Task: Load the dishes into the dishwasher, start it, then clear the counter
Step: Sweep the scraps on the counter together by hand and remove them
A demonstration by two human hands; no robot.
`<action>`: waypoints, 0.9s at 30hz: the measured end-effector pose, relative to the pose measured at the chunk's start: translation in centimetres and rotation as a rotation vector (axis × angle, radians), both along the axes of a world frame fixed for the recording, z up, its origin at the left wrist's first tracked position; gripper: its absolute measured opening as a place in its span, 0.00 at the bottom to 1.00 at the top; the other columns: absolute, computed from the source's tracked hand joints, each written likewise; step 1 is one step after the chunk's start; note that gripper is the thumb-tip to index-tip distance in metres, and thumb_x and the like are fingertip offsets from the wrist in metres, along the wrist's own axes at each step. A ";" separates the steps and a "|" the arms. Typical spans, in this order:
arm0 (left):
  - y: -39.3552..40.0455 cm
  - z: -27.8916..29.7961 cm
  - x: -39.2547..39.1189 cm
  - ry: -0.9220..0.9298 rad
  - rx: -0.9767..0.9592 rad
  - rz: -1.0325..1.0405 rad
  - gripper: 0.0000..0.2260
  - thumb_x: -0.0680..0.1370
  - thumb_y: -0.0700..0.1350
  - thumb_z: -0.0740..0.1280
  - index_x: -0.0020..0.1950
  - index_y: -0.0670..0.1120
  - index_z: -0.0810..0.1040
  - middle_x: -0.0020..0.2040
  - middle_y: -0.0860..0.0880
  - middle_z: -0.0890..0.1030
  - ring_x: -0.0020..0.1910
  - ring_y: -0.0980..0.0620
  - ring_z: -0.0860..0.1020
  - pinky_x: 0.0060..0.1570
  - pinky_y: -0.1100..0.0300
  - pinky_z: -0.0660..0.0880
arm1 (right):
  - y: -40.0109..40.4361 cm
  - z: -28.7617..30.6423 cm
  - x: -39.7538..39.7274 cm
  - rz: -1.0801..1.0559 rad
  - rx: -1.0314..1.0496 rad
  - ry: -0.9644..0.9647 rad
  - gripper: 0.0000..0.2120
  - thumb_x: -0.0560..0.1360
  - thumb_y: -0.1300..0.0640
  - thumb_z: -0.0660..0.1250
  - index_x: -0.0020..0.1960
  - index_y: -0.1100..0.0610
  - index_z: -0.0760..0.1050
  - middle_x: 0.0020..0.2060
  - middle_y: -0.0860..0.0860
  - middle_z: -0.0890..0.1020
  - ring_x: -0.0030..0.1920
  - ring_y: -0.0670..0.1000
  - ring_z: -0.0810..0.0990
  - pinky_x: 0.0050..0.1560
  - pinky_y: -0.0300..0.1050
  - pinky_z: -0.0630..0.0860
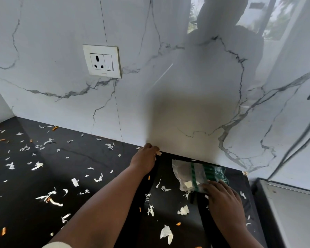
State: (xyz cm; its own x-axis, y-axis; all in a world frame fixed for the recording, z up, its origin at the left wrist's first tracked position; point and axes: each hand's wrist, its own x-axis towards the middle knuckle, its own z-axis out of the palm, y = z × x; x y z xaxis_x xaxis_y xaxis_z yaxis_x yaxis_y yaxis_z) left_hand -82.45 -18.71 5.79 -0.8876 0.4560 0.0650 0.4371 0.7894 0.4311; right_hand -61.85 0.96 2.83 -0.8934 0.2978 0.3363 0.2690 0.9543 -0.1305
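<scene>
A black counter [89, 158] is strewn with several white peel scraps [166, 233] and small orange bits [3, 231]. My left hand [145, 157] reaches to the back edge where the counter meets the wall, fingertips pinching a small pale scrap [159, 153]. My right hand [222, 199] lies flat on the near edge of a clear plastic bag with green print [197, 174], pressing it onto the counter. The bag holds some pale scraps. No dishes or dishwasher are in view.
A white marble-pattern wall [168, 104] rises behind the counter, with a socket and switch plate [102, 60]. At the right the counter ends beside a dark-framed pale surface [290, 212]. A window reflection shows at the upper right.
</scene>
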 end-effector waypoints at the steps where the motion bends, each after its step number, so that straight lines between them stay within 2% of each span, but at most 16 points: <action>1: -0.2 0.1 0.4 0.007 0.044 0.007 0.16 0.81 0.41 0.57 0.67 0.50 0.73 0.65 0.48 0.71 0.64 0.45 0.70 0.59 0.51 0.72 | 0.0 0.0 0.1 -0.002 0.006 0.020 0.19 0.62 0.66 0.76 0.49 0.48 0.83 0.49 0.47 0.85 0.54 0.58 0.83 0.49 0.58 0.78; 3: -1.0 0.2 1.4 0.028 0.120 0.012 0.15 0.81 0.42 0.58 0.66 0.51 0.75 0.65 0.50 0.71 0.64 0.48 0.71 0.58 0.55 0.72 | -0.1 0.2 0.3 -0.015 0.013 0.063 0.17 0.63 0.64 0.74 0.49 0.49 0.83 0.49 0.47 0.85 0.53 0.57 0.83 0.50 0.58 0.78; 6: -3.0 -0.1 3.1 0.057 0.168 -0.027 0.14 0.81 0.44 0.60 0.65 0.52 0.75 0.64 0.52 0.72 0.61 0.50 0.73 0.58 0.55 0.73 | -1.1 0.8 0.8 -0.014 0.046 0.118 0.15 0.65 0.59 0.66 0.48 0.49 0.83 0.48 0.47 0.85 0.53 0.57 0.83 0.49 0.57 0.78; 10: -6.5 0.2 5.1 0.090 0.139 -0.060 0.14 0.81 0.44 0.61 0.65 0.52 0.76 0.64 0.52 0.72 0.62 0.51 0.73 0.58 0.56 0.73 | -3.1 2.2 2.2 0.002 0.111 0.158 0.13 0.65 0.58 0.66 0.47 0.49 0.83 0.46 0.47 0.85 0.51 0.57 0.84 0.48 0.56 0.79; 13: -9.2 1.2 6.9 0.119 0.155 -0.062 0.14 0.81 0.44 0.61 0.66 0.51 0.76 0.64 0.51 0.72 0.61 0.50 0.74 0.58 0.57 0.72 | -5.0 3.4 3.8 0.016 0.183 0.194 0.12 0.66 0.60 0.71 0.47 0.48 0.82 0.46 0.47 0.85 0.50 0.56 0.84 0.48 0.56 0.79; 16: -12.2 2.1 9.3 0.138 0.185 -0.092 0.14 0.80 0.44 0.62 0.65 0.50 0.76 0.62 0.50 0.73 0.60 0.50 0.75 0.58 0.57 0.73 | -7.8 4.5 5.8 0.033 0.196 0.213 0.19 0.59 0.62 0.80 0.48 0.48 0.82 0.46 0.47 0.85 0.50 0.55 0.84 0.48 0.55 0.79; 21: -18.1 2.9 14.8 0.168 0.247 -0.132 0.14 0.81 0.43 0.61 0.66 0.48 0.76 0.63 0.50 0.73 0.59 0.52 0.75 0.58 0.64 0.69 | -15.0 5.7 9.6 0.037 0.195 0.278 0.17 0.61 0.62 0.78 0.46 0.48 0.83 0.44 0.46 0.85 0.48 0.53 0.84 0.47 0.53 0.79; 27: -27.3 2.0 21.8 0.130 0.180 -0.154 0.17 0.79 0.47 0.65 0.68 0.51 0.73 0.63 0.54 0.70 0.61 0.54 0.73 0.63 0.57 0.71 | -24.0 5.3 13.9 0.110 0.136 0.262 0.21 0.57 0.63 0.81 0.45 0.46 0.82 0.44 0.44 0.84 0.50 0.53 0.83 0.49 0.50 0.78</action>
State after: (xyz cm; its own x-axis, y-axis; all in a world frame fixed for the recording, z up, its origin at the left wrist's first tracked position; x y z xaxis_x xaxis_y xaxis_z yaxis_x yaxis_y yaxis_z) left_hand -60.68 -45.98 7.83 -0.7877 0.5554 0.2665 0.6069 0.6251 0.4909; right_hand -47.96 -22.99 8.12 -0.7953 0.1404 0.5897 0.1369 0.9893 -0.0509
